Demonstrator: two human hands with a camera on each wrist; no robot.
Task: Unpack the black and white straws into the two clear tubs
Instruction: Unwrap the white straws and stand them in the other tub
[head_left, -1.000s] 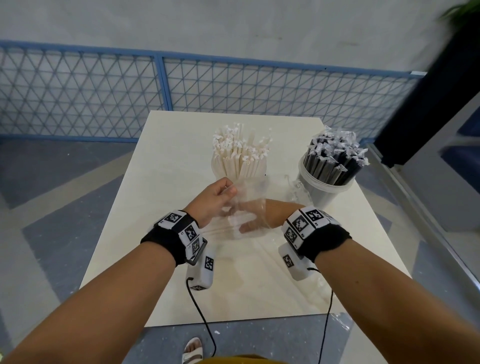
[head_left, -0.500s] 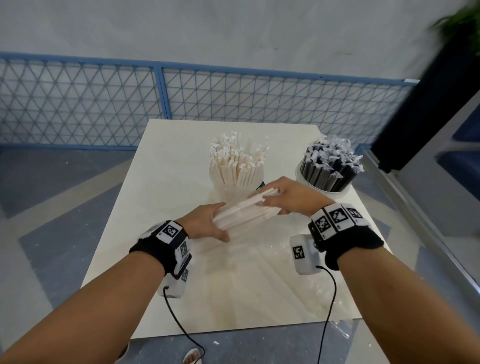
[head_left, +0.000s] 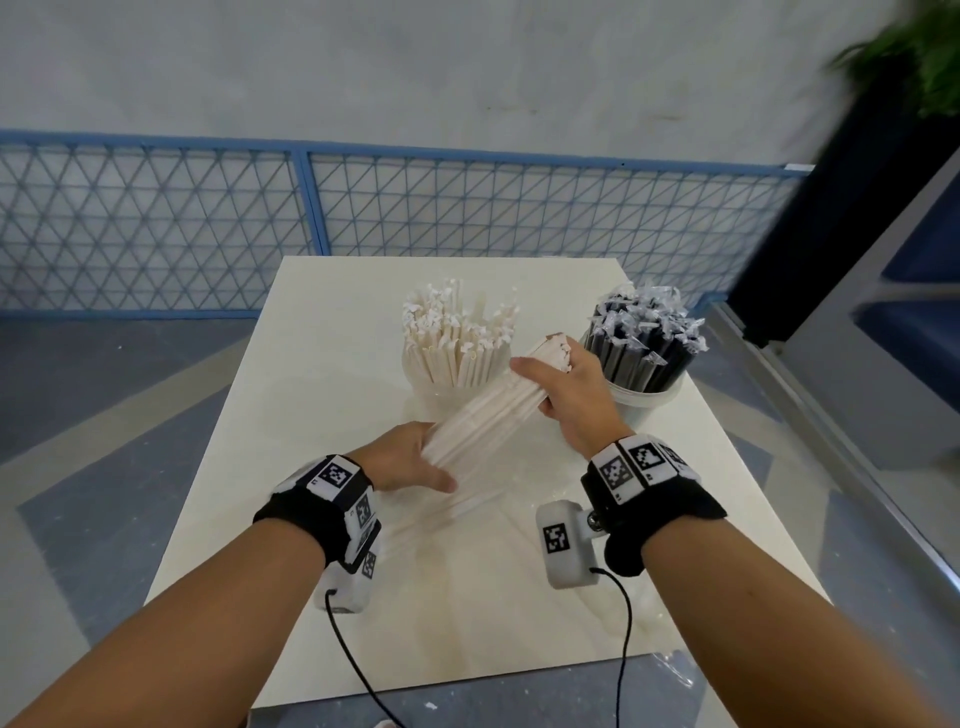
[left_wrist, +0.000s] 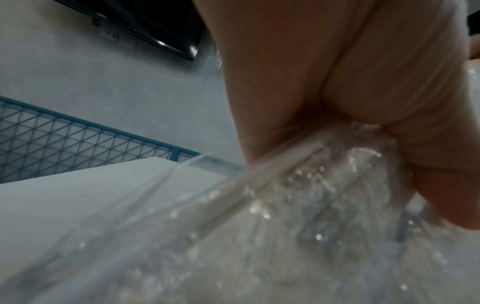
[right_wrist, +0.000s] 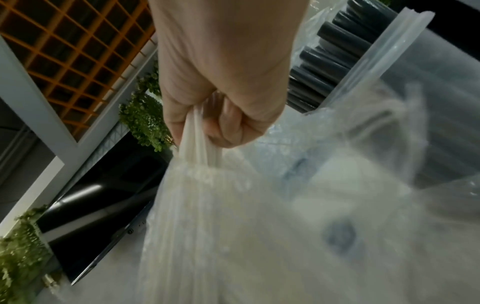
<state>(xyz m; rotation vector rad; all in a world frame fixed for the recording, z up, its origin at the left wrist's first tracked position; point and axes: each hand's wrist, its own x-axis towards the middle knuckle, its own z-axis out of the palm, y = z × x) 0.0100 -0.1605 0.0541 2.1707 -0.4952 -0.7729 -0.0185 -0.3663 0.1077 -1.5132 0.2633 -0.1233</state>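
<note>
While the right hand (head_left: 563, 387) grips the far end of the white straws (head_left: 488, 415), the left hand (head_left: 408, 457) pinches their clear bag (head_left: 467, 499). Next, they probably go upright into the white tub (head_left: 441, 395).

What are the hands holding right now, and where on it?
A bundle of white straws: right hand grips its far upper end, left hand grips the clear plastic bag round its near end.
</note>
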